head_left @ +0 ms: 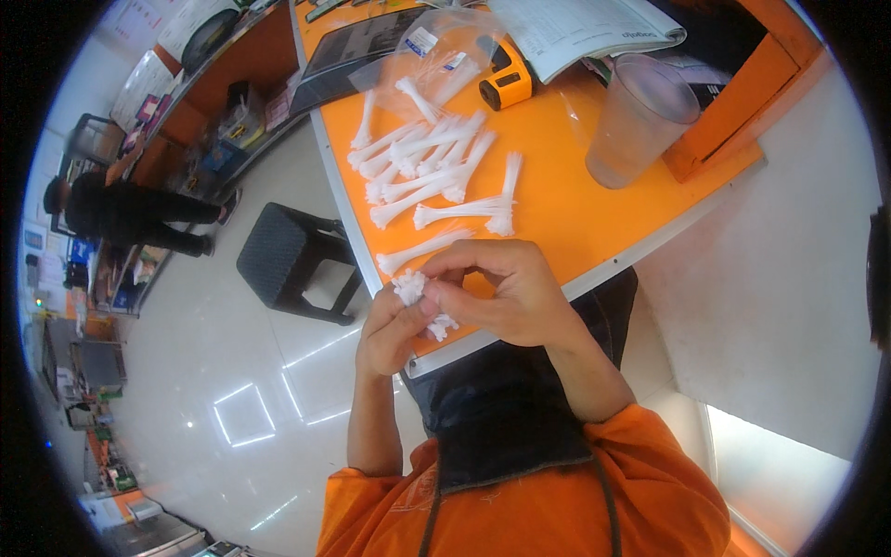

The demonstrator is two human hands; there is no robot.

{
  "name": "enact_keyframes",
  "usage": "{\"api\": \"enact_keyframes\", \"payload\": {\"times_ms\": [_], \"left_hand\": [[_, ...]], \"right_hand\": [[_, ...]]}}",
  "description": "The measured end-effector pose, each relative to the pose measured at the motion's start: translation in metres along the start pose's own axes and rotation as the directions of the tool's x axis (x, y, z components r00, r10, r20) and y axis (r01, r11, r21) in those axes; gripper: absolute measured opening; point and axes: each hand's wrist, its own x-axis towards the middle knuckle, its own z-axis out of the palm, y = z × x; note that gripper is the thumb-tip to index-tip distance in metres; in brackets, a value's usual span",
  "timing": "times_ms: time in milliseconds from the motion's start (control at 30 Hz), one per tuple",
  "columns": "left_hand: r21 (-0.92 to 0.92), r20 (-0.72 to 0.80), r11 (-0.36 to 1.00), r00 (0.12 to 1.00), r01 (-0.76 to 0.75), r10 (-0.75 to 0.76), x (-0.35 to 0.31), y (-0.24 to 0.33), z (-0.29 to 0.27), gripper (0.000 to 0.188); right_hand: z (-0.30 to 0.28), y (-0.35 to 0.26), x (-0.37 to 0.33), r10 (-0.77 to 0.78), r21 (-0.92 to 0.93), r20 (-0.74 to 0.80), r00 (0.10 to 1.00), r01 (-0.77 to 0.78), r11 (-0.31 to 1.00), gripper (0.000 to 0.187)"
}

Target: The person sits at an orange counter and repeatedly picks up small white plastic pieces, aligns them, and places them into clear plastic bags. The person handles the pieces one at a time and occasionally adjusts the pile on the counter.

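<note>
My left hand (382, 336) is closed around a bundle of white cable ties (408, 286), near the corner of the orange table. The clustered heads of the ties stick up out of its grip, and more white tie heads (441, 326) show below the thumb. My right hand (512, 286) pinches at the same bundle with thumb and forefinger; the tips are partly hidden. Just beyond my hands lies a single bundle of cable ties (413, 251). Farther back, several similar bundles (422, 158) are heaped together, with two crossing bundles (497, 209) at the heap's right.
On the orange table (557, 209) stand a translucent plastic cup (640, 121) and a yellow-black device (508, 79). Behind are a clear plastic bag (436, 46), a dark flat device (348, 56) and papers (585, 32). A black stool (297, 255) stands left; a person (130, 209) stands farther off.
</note>
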Motion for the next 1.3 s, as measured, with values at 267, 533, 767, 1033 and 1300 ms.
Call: {"api": "enact_keyframes", "payload": {"times_ms": [267, 533, 767, 1033, 1300], "left_hand": [[-0.084, 0.052, 0.996, 0.999, 0.011, -0.006, 0.0001, 0.003, 0.0023, 0.041], [-0.144, 0.035, 0.989, 0.999, -0.018, 0.023, 0.0009, 0.0087, 0.0048, 0.039], [-0.158, -0.004, 0.987, 1.0, -0.025, 0.025, 0.0026, 0.0086, 0.0053, 0.035], [-0.181, 0.003, 0.983, 1.0, -0.012, 0.013, 0.0016, 0.0057, 0.0054, 0.035], [-0.125, 0.011, 0.992, 1.0, -0.002, 0.003, -0.0001, 0.005, 0.0021, 0.038]], "right_hand": [[-0.0007, -0.0029, 0.0013, 0.13, 0.063, 0.043, 0.991, -0.132, 0.989, 0.016], [-0.0014, 0.0001, -0.0006, 0.047, -0.013, 0.088, 0.995, -0.046, 0.999, 0.014], [0.0012, -0.0023, 0.0049, -0.031, 0.036, 0.0, 1.0, 0.031, 0.999, 0.014], [0.003, -0.0004, 0.0057, -0.089, 0.061, 0.002, 0.996, 0.089, 0.994, 0.021], [0.0038, -0.0052, 0.0057, 0.004, 0.097, -0.016, 1.0, -0.002, 0.995, 0.019]]}}
